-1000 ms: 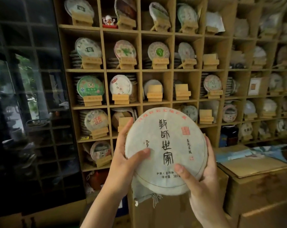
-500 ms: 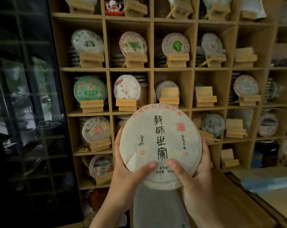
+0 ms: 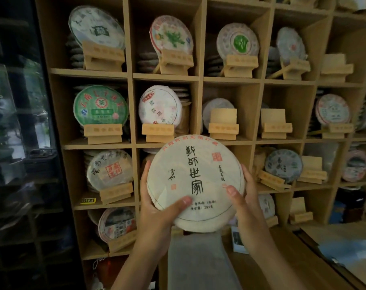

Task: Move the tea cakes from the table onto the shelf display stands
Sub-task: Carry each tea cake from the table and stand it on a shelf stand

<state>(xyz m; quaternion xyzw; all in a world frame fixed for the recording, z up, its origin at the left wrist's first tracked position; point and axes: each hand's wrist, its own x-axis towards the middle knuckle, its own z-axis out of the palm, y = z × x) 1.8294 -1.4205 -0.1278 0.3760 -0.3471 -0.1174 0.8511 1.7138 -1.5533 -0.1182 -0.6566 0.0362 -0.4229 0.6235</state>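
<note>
A round tea cake (image 3: 195, 181) in white paper with black and red characters is held upright in front of the wooden shelf (image 3: 130, 114). My left hand (image 3: 157, 208) grips its lower left edge, thumb across the face. My right hand (image 3: 243, 201) grips the right edge, thumb on the front. Just above the cake stands a bare wooden display stand (image 3: 223, 125) with a wrapped cake behind it. Another bare stand (image 3: 274, 124) sits one cubby to the right.
Most cubbies hold wrapped tea cakes on stands, such as the green cake (image 3: 100, 105). More bare stands (image 3: 336, 68) (image 3: 312, 170) sit further right. A dark glass cabinet (image 3: 16, 143) is at the left. A wooden table (image 3: 282, 258) with a grey cloth (image 3: 201, 260) lies below.
I have come closer to the shelf, which now fills the view. The tea cake stays in both hands and sits nearer the middle cubbies.
</note>
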